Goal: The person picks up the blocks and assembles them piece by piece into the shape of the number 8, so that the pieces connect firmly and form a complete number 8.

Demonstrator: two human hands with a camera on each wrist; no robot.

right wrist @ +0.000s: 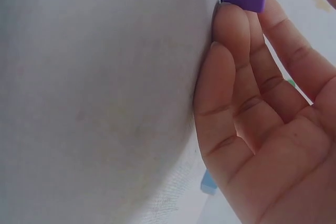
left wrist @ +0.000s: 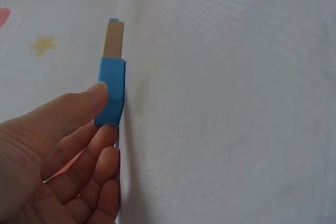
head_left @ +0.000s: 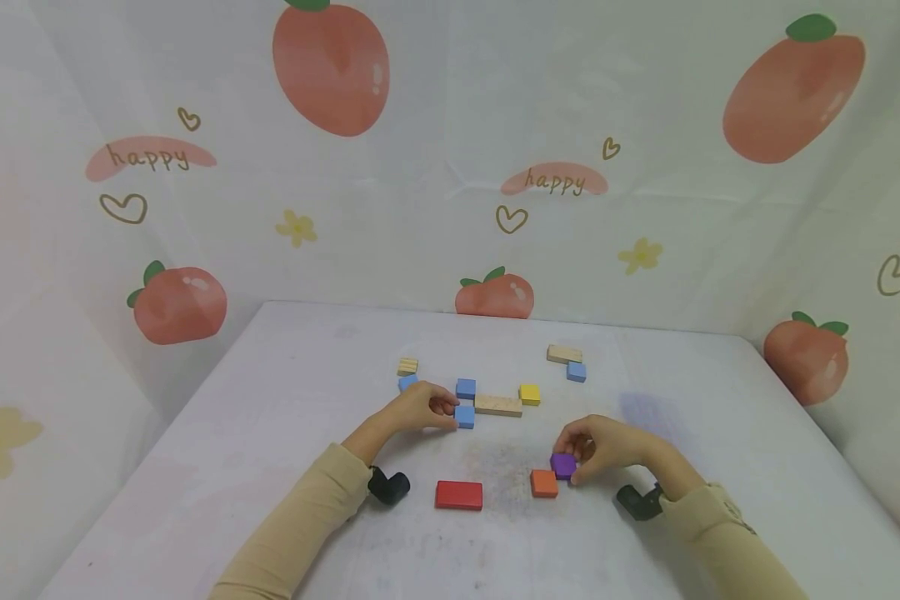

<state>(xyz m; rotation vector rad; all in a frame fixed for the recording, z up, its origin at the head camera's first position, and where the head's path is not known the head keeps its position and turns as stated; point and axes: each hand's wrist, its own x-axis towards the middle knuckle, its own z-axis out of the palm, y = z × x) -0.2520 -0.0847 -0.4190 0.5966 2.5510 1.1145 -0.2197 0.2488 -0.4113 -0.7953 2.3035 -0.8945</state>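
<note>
Left hand is pinching a blue block, right hand a purple block, orange block kinda crowding it, red block nearby.

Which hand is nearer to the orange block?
The right. The right hand is just beyond and to the right of the orange block, pinching the purple block. The left hand is farther off, back and to the left, at a blue block.

Left hand and right hand are bare. The left sleeve and right sleeve are beige. Beside them jut a left camera and right camera, rounded, black.
</note>
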